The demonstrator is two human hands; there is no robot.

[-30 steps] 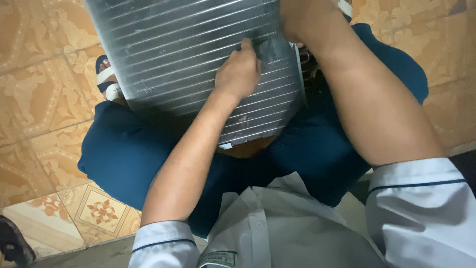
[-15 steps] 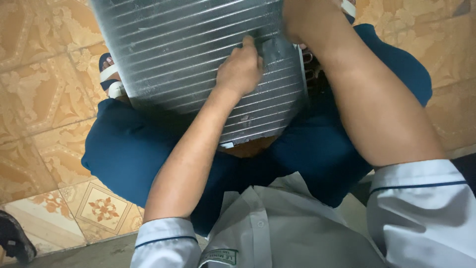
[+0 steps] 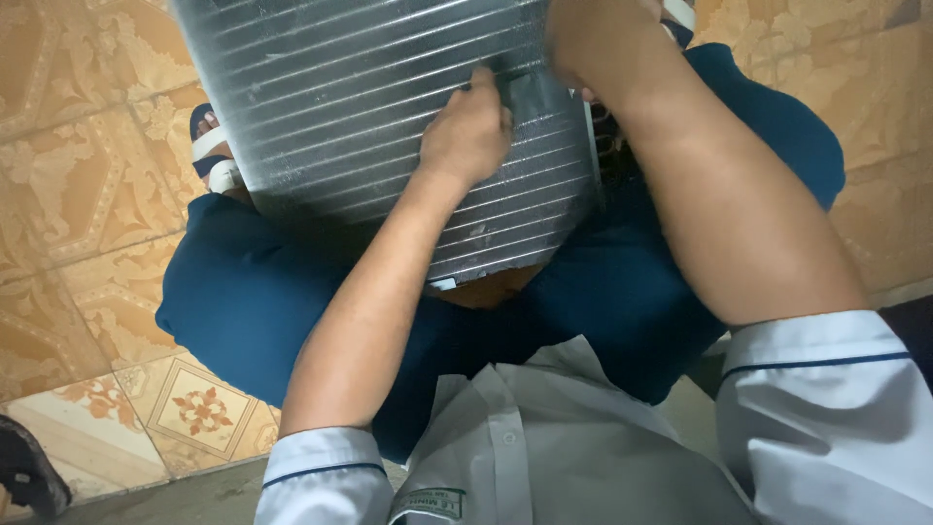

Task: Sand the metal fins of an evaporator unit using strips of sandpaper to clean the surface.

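A silver finned metal coil (image 3: 369,107) leans on my lap between my knees, and its ribbed face is turned toward me. My left hand (image 3: 466,131) lies on the fins near the coil's right side with the fingers curled and the thumb pointing up. I cannot make out anything in it. A dark patch on the fins (image 3: 539,102) sits just right of that hand. My right hand (image 3: 593,34) is at the coil's upper right edge. The top of the frame cuts it off, so its grip is hidden.
I sit low over a patterned tan tile floor (image 3: 78,194) in dark blue trousers (image 3: 253,301) and a white shirt. A sandalled foot (image 3: 209,156) shows left of the coil. A dark shoe (image 3: 29,476) lies at the lower left corner.
The view has drifted slightly. Both hands keep their places on the coil.
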